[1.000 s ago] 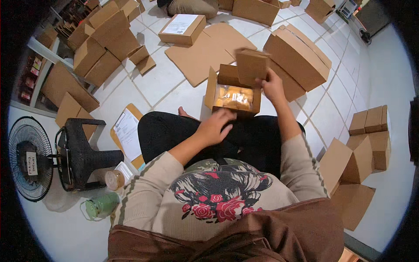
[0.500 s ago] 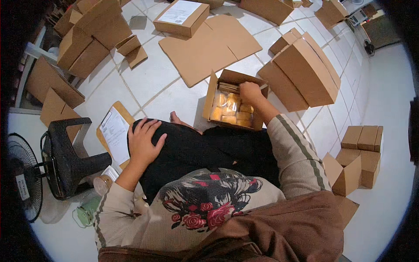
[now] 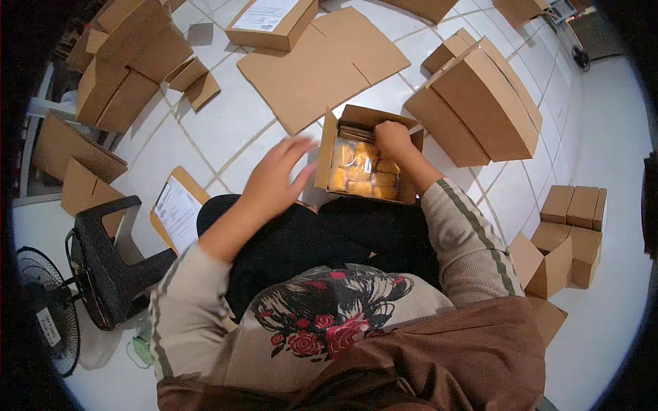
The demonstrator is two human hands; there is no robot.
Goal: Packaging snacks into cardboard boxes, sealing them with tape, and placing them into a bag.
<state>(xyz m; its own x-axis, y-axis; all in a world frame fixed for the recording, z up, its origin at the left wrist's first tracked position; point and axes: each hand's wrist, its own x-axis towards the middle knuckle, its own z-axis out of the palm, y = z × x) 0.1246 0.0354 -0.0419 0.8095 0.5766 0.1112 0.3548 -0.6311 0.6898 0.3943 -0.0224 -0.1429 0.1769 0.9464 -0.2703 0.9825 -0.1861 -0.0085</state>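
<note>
A small open cardboard box (image 3: 327,152) stands on the floor just beyond my crossed legs. Inside it, clear plastic covers several golden-orange, rounded pieces (image 3: 358,186) packed in rows. Flat cardboard strips (image 3: 354,133) are tucked along the box's far side. My right hand (image 3: 394,140) reaches into the far right corner beside those strips, its fingers curled down; whatever they grip is hidden. My left hand (image 3: 277,177) is in the air just left of the box, thumb apart from the other fingers, holding nothing; its fingertips are smeared by motion.
A flat cardboard sheet (image 3: 322,72) lies beyond the box, with a labelled carton (image 3: 274,24) at its far edge. Larger cartons (image 3: 480,103) stand to the right. On my left are a clipboard with paper (image 3: 179,212), a black stool (image 3: 113,260) and a fan (image 3: 44,308).
My left hand has lifted off my left knee and moved right and away from me, toward the box. My right hand stays in the box's far right corner.
</note>
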